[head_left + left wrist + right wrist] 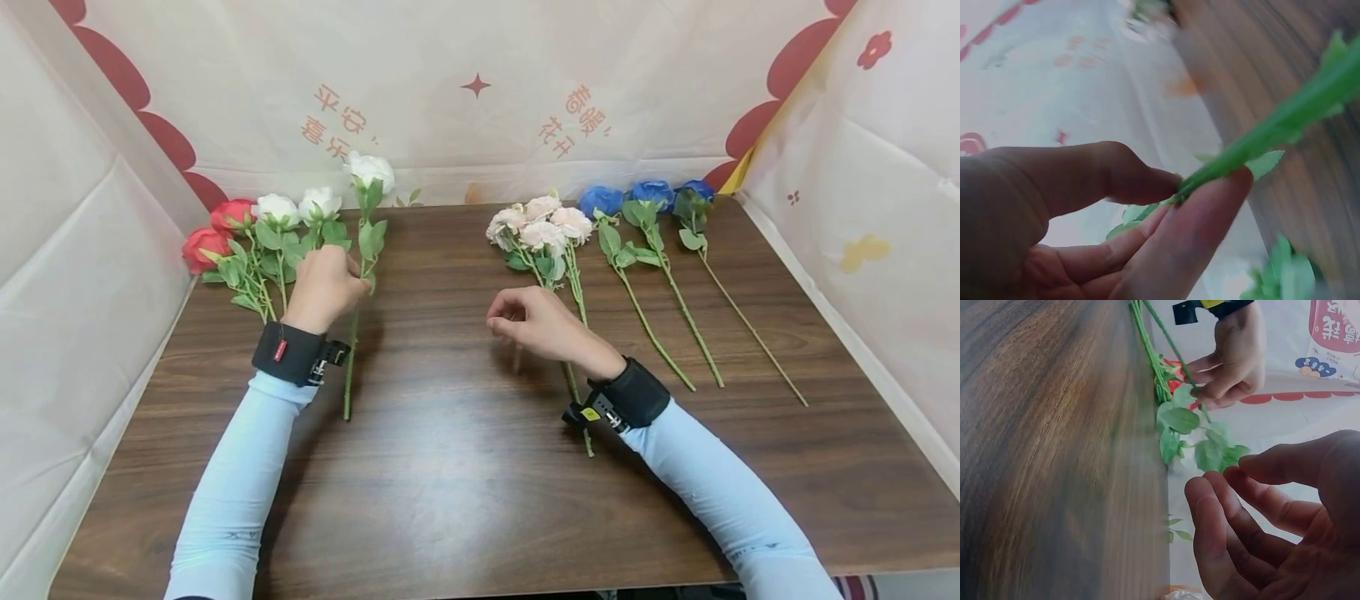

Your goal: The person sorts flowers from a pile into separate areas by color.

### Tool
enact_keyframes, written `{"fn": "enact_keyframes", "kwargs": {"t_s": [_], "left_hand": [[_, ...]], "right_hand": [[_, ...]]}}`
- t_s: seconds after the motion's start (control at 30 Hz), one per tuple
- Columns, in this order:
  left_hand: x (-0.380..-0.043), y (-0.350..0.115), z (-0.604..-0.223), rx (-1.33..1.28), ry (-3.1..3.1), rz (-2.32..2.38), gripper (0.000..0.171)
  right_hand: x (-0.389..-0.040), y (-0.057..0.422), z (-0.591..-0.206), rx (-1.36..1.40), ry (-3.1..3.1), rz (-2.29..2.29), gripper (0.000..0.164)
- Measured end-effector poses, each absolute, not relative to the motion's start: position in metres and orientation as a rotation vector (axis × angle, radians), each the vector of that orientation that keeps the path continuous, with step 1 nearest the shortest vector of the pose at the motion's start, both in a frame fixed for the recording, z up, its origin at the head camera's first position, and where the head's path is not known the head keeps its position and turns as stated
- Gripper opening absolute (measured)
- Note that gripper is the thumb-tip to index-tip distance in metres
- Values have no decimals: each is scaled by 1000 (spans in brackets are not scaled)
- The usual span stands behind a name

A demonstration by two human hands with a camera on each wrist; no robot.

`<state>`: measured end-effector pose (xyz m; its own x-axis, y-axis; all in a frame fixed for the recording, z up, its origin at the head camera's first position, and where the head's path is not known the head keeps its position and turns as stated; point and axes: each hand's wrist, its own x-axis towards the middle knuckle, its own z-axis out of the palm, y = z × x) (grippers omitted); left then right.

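My left hand (327, 287) pinches the green stem (1272, 131) of a white rose (371, 169) between thumb and forefinger. The rose is raised a little, its bloom toward the back and its stem pointing toward me. Beside that hand lie two white roses (277, 211) and two red roses (206, 249), their stems partly hidden by the hand. My right hand (543, 325) hovers with loosely curled fingers and nothing between them, next to the pale pink flowers (542, 237). In the right wrist view, the fingers (1210, 531) bend toward the thumb, with rose leaves behind them.
Three blue roses (651, 195) lie at the right, their stems slanting toward me. The brown wooden table (450, 500) has white printed cloth (480, 50) along its back and both sides. Bare wood lies between the two hands.
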<state>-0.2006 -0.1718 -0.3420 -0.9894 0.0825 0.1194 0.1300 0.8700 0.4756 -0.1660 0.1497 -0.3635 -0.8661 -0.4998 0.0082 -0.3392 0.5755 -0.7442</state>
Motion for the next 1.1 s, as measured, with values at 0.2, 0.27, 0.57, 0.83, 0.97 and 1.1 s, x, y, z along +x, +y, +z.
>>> {"fn": "enact_keyframes", "kwargs": {"t_s": [0.2, 0.27, 0.57, 0.83, 0.97, 1.1], "left_hand": [[-190, -153, -325, -180, -3029, -1058, 24], [-187, -148, -322, -205, -3026, -1123, 25], [-175, -122, -322, -317, -2962, -1389, 23], [-160, -95, -327, -416, -2880, -1669, 21], [-153, -85, -329, -447, -2802, -1775, 21], [-145, -75, -332, -517, -2758, -1753, 18]], "right_hand": [[-166, 151, -362, -690, 2594, -1184, 11], [-166, 150, -360, -689, 2602, -1191, 11], [-164, 146, -359, -651, 2546, -1311, 17], [-162, 142, -357, -587, 2466, -1443, 27], [-160, 141, -355, -581, 2387, -1512, 31], [-158, 140, -353, -570, 2310, -1576, 31]]}}
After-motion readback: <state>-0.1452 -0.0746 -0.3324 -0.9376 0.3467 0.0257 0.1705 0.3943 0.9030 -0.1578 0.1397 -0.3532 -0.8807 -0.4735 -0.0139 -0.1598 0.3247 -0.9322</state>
